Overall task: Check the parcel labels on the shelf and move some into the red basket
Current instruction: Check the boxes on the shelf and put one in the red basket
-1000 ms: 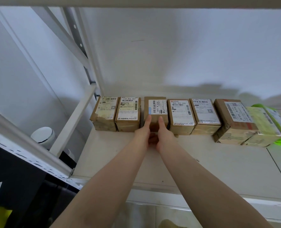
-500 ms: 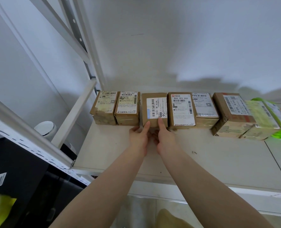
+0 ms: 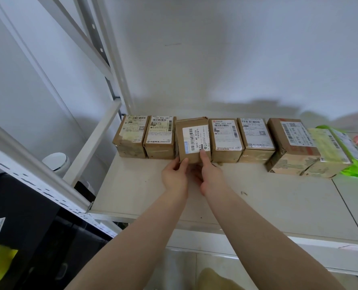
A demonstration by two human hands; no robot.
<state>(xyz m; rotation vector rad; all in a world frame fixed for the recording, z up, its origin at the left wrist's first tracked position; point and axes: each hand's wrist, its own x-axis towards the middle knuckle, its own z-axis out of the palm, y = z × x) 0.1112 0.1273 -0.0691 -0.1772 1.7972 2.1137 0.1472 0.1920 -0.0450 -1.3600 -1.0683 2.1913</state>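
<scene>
While both hands pinch its lower edge, the brown cardboard parcel (image 3: pixel 192 141) shows a white label (image 3: pixel 195 139) reading "501E M1 A10A"; left fingers (image 3: pixel 183 163), right fingers (image 3: pixel 203 155).

Both forearms are bare from the bottom edge of the view up to the wrists, with no sleeve showing on either. The left hand (image 3: pixel 175 176) and right hand (image 3: pixel 210 174) wear no gloves, and no watch, though a thin ring could go unseen.
</scene>
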